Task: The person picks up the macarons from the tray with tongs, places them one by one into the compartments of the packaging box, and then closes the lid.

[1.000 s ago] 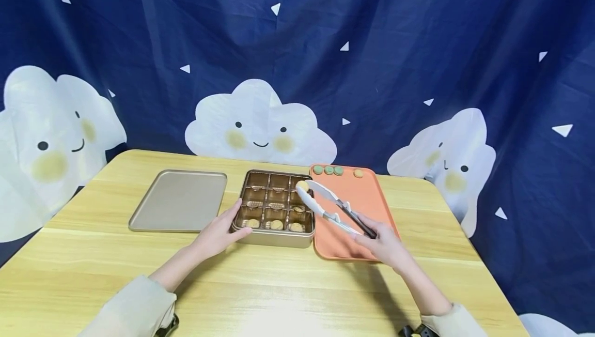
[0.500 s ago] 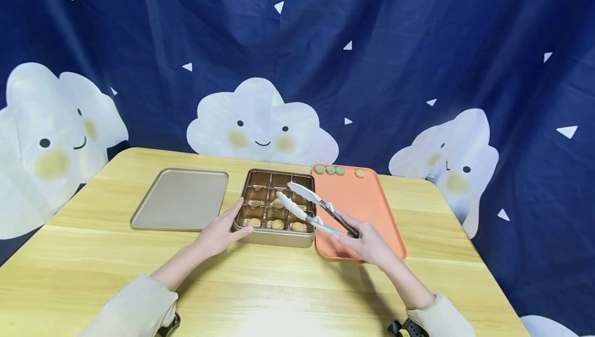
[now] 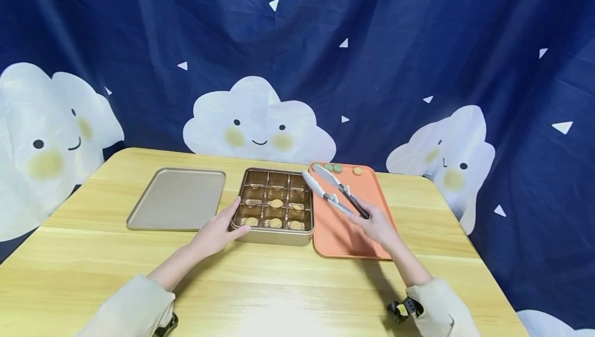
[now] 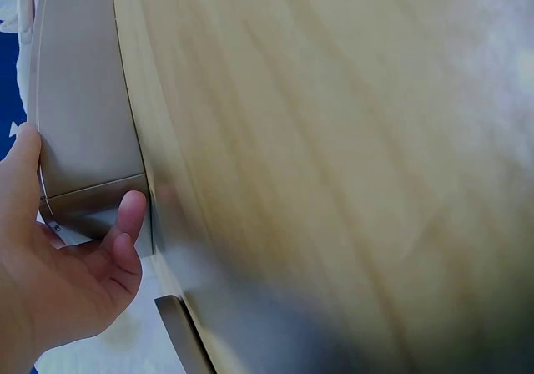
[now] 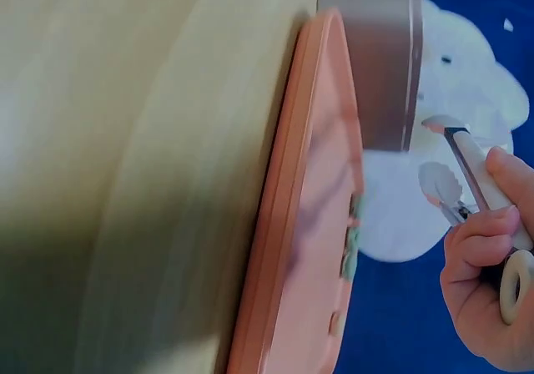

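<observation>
My left hand (image 3: 216, 233) holds the front left corner of the metal tin (image 3: 275, 238), its thumb at the front and fingers along the left side. Inside, a brown divider (image 3: 257, 178) splits the tin into compartments. Round yellow cookies (image 3: 275, 223) lie in the front row, and another cookie (image 3: 276, 203) is in the middle compartment; one more sits to its right. My right hand (image 3: 378, 227) grips a pair of tongs (image 3: 337, 192) with pale heads and a dark handle. The tongs are spread above the orange tray, just right of the tin, with nothing between their tips.
The orange tray (image 3: 355, 236) lies against the tin's right side. Several green cookies (image 3: 337, 168) and a single yellow cookie (image 3: 357, 171) are along its back edge. A flat metal lid (image 3: 178, 200) lies left of the tin on the wooden table (image 3: 223, 295).
My right hand carried a yellow cookie in the tongs over the tin and released it in the middle compartment. The tongs then moved back right over the tray. My left hand stayed put.
</observation>
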Tool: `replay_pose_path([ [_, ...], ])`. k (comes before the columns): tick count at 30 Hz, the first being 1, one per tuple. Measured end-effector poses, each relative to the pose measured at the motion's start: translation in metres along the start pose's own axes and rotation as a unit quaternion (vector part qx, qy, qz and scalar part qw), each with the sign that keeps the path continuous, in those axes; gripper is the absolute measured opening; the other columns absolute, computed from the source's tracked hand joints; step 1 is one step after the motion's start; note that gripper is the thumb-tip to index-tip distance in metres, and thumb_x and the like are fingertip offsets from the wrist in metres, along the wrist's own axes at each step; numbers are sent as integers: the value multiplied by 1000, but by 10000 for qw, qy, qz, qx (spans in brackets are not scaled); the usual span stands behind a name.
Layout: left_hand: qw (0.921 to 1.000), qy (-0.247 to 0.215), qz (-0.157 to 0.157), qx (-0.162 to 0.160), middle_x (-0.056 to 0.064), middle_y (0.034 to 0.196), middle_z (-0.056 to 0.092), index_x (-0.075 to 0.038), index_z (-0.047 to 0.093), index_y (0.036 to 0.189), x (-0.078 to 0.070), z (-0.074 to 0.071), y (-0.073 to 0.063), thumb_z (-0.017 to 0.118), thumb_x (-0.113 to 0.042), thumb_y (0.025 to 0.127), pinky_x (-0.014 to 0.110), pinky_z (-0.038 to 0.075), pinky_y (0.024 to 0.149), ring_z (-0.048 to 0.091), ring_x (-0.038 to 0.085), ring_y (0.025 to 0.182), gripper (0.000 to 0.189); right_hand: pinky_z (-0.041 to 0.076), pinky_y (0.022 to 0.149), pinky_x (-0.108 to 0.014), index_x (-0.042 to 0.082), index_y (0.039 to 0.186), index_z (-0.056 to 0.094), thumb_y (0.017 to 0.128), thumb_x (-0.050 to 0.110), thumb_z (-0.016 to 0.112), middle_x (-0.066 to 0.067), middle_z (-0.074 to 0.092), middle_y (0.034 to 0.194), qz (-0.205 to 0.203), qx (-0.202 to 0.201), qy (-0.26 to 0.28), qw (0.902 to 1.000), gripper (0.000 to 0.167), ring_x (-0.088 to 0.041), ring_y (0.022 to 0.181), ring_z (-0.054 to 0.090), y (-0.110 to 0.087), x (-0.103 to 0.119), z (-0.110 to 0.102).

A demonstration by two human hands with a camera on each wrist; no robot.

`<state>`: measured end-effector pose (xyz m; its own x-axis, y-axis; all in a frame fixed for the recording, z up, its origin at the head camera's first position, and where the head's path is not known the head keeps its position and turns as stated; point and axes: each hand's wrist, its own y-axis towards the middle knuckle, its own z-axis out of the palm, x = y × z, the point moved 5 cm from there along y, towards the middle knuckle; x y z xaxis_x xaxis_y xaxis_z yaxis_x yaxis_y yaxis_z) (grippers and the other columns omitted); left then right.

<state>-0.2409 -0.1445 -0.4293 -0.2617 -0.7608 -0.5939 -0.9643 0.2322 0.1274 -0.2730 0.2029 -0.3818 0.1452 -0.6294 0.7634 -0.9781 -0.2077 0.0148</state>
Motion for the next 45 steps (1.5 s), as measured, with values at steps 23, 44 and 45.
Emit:
replay_pose_path([
  [23, 10000, -39, 18, -6, 25, 143, 27, 1, 17, 144, -1, -1, 0, 55, -48, 86, 56, 26, 104, 30, 45, 128, 85, 41, 57, -25, -2, 139, 32, 90, 23, 57, -29, 55, 106, 921, -470, -363, 9940, 61, -22, 71, 50, 31, -45, -21],
  [44, 9999, -134, -36, 3, 23, 145, 25, -1, 16, 145, 2, 2, 1, 55, -51, 85, 57, 24, 104, 28, 44, 129, 87, 41, 61, -28, -2, 136, 39, 91, 26, 55, -29, 53, 112, 1118, -489, -723, 9899, 56, -30, 80, 50, 44, -57, -23],
  [45, 9999, -141, -31, 9, 23, 145, 24, 0, 16, 145, 1, 2, 2, 55, -51, 85, 57, 24, 104, 28, 44, 129, 87, 41, 60, -28, -2, 137, 38, 91, 26, 55, -29, 53, 112, 1158, -486, -681, 9897, 56, -29, 79, 51, 44, -58, -22],
])
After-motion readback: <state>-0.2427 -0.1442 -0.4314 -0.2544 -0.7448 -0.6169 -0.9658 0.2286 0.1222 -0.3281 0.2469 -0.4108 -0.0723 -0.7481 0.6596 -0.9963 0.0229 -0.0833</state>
